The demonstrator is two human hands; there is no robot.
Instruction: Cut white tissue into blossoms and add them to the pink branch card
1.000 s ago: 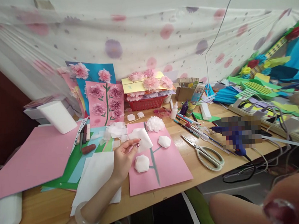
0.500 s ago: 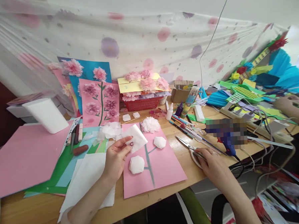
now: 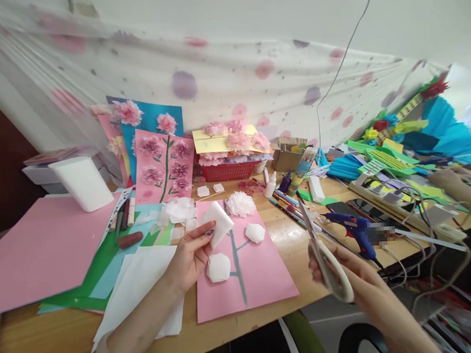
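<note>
Between thumb and fingers my left hand (image 3: 194, 255) pinches a folded square of white tissue paper (image 3: 220, 223). It is held above a pink card (image 3: 270, 285) with a green stem painted on it. On that card sit a fluffy white paper flower (image 3: 240, 203) and two flat white paper pieces, one at the right branch (image 3: 255, 232) and one at the left (image 3: 218, 267). My right hand (image 3: 345, 268) grips a pair of scissors (image 3: 322, 256) by the handles, raised off the table with the blades pointing up and away, slightly blurred.
A blue glue gun (image 3: 352, 231) and a power strip (image 3: 403, 204) with cables lie at right. Pens (image 3: 288, 211) and a white glue bottle (image 3: 271, 186) are behind the card. White sheets (image 3: 142, 292) lie at left. A co-worker's hand (image 3: 443, 181) is at far right.
My right hand has lifted the scissors from the table and turned them upright. The white tissue square in my left hand is tilted more steeply. The view has shifted slightly.
</note>
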